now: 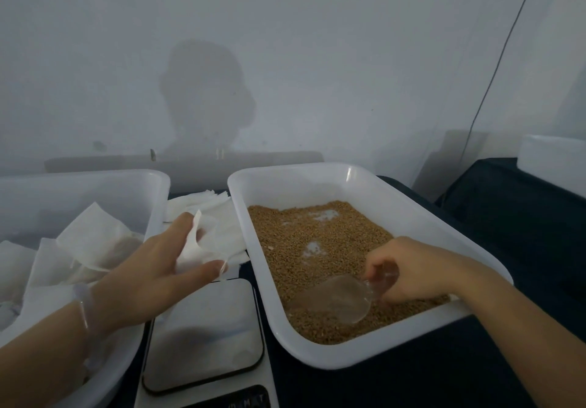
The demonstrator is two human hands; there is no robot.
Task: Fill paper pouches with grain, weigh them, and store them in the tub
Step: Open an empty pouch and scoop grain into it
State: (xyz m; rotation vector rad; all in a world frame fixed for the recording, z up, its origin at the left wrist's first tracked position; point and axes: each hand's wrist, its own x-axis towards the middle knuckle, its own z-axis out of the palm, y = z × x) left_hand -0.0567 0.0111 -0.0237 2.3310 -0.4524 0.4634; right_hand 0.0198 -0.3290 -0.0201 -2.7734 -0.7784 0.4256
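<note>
A big white tray [412, 211] held the grain [317, 233]. The tub [152, 192] left of it had pouches [92, 236] inside. A scale [206, 331] lay between them. The right hand [409, 268] gripped a clear scoop [333, 299] in the grain. The left hand [158, 268] pinched a paper pouch [199, 245].

A pale grey wall [285, 26] fills the upper half, with a blurred shadow [206, 96] of a head and shoulders on it. A thin dark cable [494, 71] runs slantwise down the wall at the right. A pale strip [184, 161] lies along the wall's foot. Dark cloth covers the counter [428, 385]. At the far right a white box [551, 160] sits on a raised, dark-covered surface.
</note>
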